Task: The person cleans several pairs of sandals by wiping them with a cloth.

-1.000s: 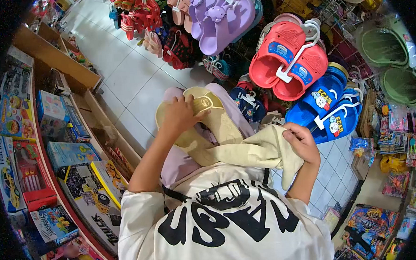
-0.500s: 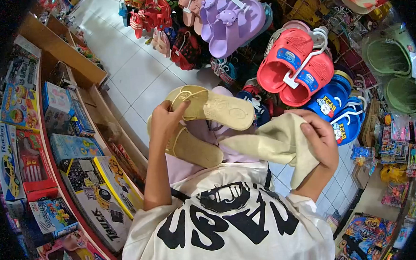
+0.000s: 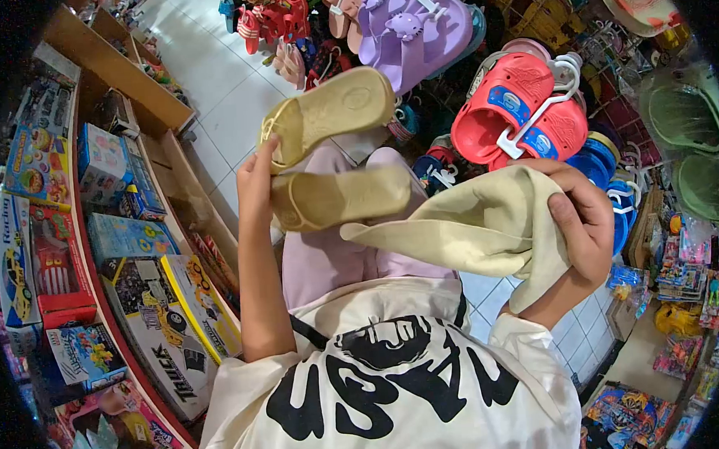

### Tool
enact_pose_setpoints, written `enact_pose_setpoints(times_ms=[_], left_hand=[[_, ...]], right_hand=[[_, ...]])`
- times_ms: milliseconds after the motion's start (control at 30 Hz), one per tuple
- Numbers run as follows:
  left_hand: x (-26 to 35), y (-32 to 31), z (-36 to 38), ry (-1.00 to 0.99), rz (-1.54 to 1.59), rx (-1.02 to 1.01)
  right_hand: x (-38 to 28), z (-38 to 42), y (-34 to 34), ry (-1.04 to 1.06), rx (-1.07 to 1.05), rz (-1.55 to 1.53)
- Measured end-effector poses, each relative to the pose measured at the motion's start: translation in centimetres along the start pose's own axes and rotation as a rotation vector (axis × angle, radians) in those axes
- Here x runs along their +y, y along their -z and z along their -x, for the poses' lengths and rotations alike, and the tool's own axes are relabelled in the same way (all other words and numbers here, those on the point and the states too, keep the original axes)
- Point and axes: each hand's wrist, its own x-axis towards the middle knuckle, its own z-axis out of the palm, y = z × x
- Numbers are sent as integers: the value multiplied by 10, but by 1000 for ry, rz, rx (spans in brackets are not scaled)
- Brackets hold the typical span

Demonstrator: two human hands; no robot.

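Note:
My left hand (image 3: pixel 261 181) is closed on a pair of beige slippers at their toe ends. The upper slipper (image 3: pixel 341 107) points its heel away to the right, and the lower slipper (image 3: pixel 354 196) lies nearly level under it, in front of my lap. In my right hand (image 3: pixel 580 221) is a pale yellow-green cloth hat (image 3: pixel 457 231), gripped at its right side with the thumb over the cloth. The hat's opening faces up, and its pointed brim end reaches left to just below the lower slipper.
Red clogs (image 3: pixel 524 114) and purple slippers (image 3: pixel 422 30) hang close ahead on the right. Boxed toys, such as a truck box (image 3: pixel 159 349), fill the shelf on my left. Green clogs (image 3: pixel 683 122) in plastic hang at far right. White floor tiles (image 3: pixel 222 89) run between.
My left hand has turned the slippers so their heels swing upward and apart from the hat. The hat has shifted slightly left and opened out in my right hand.

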Motion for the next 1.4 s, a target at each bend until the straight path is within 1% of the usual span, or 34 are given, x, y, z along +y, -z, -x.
enact_pose_setpoints(times_ms=[33, 133, 233, 333, 467, 500, 600, 700, 800, 867, 900, 1000, 1067, 1100, 1133, 1167, 1200, 1267, 1300, 1367, 1400], left_hand=[[3, -3, 2, -32, 48, -12], [-2, -15, 10, 22, 37, 55], [-20, -21, 23, 45, 86, -8], [-48, -19, 23, 81, -49, -83], [-55, -30, 56, 275, 11, -127], [-51, -31, 63, 302, -36, -150], [-59, -29, 61, 250, -116, -161], [-47, -23, 56, 42, -875, -66], [-47, -22, 51, -157, -1338, 27], [-56, -16, 41, -135, -1313, -13], [-58, -14, 36, -125, -1299, -34], [-58, -13, 30, -180, -1275, -151], [-53, -13, 29, -204, -1293, -155], [-52, -13, 28, -219, -1300, -157], [-54, -12, 29, -265, -1244, -105], [-58, -9, 34, -311, -1186, -55], [-61, -6, 39, -356, -1127, -5], [-64, 1, 46, -542, -995, 27], [-66, 5, 50, -626, -929, 46], [-65, 6, 61, -661, -870, -28], [-65, 4, 67, -680, -837, -67]], right_hand=[[1, 0, 1, -8, -7, -2], [2, 4, 1, -47, 60, 6], [5, 9, 9, -45, 83, 30], [7, 13, 14, -48, 78, 59], [9, 16, 17, -59, 24, 45], [10, 17, 17, -66, 25, 43], [11, 19, 14, -100, 46, 32], [17, 22, 13, -126, 22, 14], [18, 21, 13, -129, -80, 52], [25, 18, 15, -102, -165, 116], [26, 16, 10, -98, -142, 157], [40, 4, -13, -60, -87, 153], [49, -11, -43, -15, -111, 342], [70, -15, -63, 61, -72, 432], [92, -16, -81, -73, -100, 438], [121, -16, -92, -147, -191, 704], [139, -9, -100, -110, -228, 811], [166, 6, -105, 16, -189, 849], [158, 6, -102, 42, -222, 835], [133, 9, -97, 75, -284, 799], [131, 14, -100, 34, -284, 774]])
